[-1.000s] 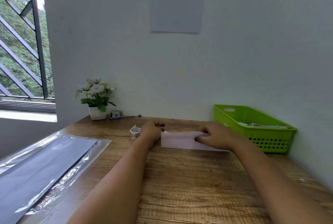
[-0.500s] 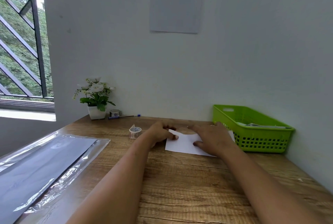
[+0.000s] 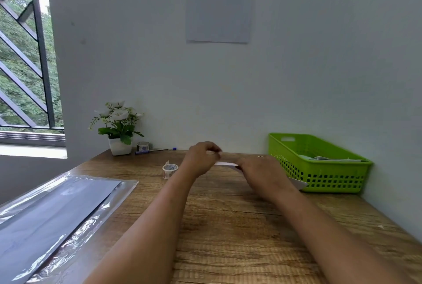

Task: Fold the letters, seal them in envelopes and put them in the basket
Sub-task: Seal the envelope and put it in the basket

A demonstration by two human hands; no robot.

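Note:
A white letter [image 3: 226, 164] lies at the far middle of the wooden desk [image 3: 228, 226], mostly hidden by my hands. My left hand [image 3: 202, 159] pinches its left edge between thumb and fingers and holds that edge raised off the desk. My right hand [image 3: 260, 171] rests on top of the sheet, back of the hand towards me, and a white corner pokes out below its wrist. The green plastic basket [image 3: 319, 178] stands at the far right against the wall, right beside the letter, with pale envelopes [image 3: 331, 159] lying inside.
A small tape roll [image 3: 170, 169] stands just left of my left hand. A clear plastic sleeve of grey sheets [image 3: 57, 215] covers the desk's left side. A potted plant [image 3: 118, 128], a second tape roll [image 3: 143, 146] and a pen [image 3: 153, 151] line the back wall.
The letter has swung round and moved towards the basket. My left hand has lifted its left edge, and my right hand has shifted right over the sheet.

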